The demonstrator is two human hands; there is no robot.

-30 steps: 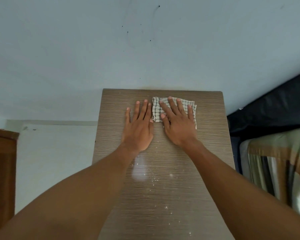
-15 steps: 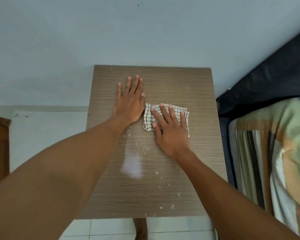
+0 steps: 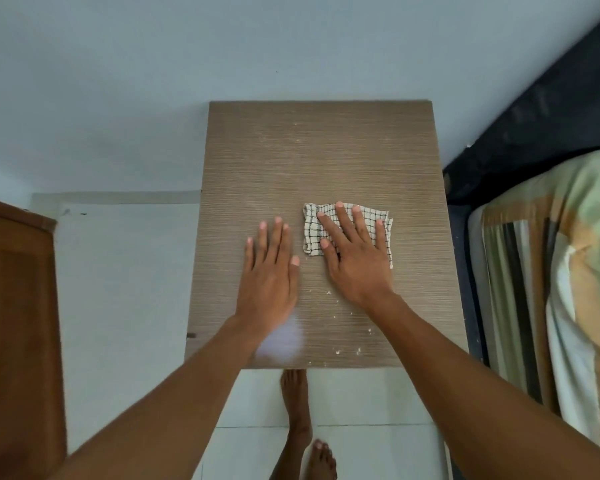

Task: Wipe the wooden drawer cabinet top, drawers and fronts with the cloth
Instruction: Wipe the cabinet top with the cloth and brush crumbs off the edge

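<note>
The wooden drawer cabinet top (image 3: 326,150) fills the middle of the head view, seen from above. A folded checked cloth (image 3: 310,233) lies flat on it, right of centre. My right hand (image 3: 355,258) presses flat on the cloth with fingers spread. My left hand (image 3: 269,275) lies flat on the bare wood just left of the cloth, fingers together, holding nothing. White crumbs (image 3: 336,349) and a pale powdery smear (image 3: 284,341) sit near the front edge. The drawers and fronts are hidden below the top.
A bed with a striped blanket (image 3: 551,289) stands close on the right, beside a dark mattress edge (image 3: 534,133). A brown wooden piece of furniture (image 3: 14,306) is at the left. My bare feet (image 3: 295,403) stand on white floor tiles below the front edge.
Both hands slid toward the front edge of the top, the right one dragging the cloth with it. The view tilted down, so the front edge and my feet now show.
</note>
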